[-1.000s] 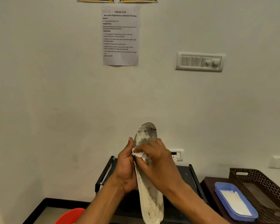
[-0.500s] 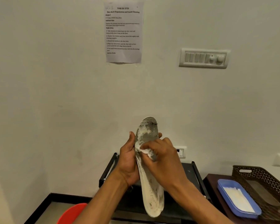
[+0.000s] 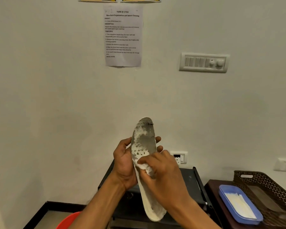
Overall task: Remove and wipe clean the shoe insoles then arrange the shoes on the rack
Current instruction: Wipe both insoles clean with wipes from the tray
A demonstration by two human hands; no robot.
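A worn white insole (image 3: 144, 142) with a grey, dirt-flecked toe end stands almost upright in front of the wall. My left hand (image 3: 122, 162) grips it from behind at its left edge, fingertips showing past the right edge. My right hand (image 3: 162, 172) presses a small crumpled white wipe (image 3: 146, 168) against the middle of the insole's face. Below the hands sits the black shoe rack (image 3: 198, 182), mostly hidden by my forearms. No shoes are in view.
A blue tray (image 3: 224, 194) holding white wipes lies on a dark side table (image 3: 211, 187) at the lower right, next to a brown perforated basket (image 3: 271, 184). A red tub (image 3: 68, 220) shows at the bottom left. A wall socket (image 3: 180, 157) is behind my right hand.
The wipe in my right hand has slid down the insole from near the toe to the middle, baring more of the grey toe area. My left hand keeps its hold.
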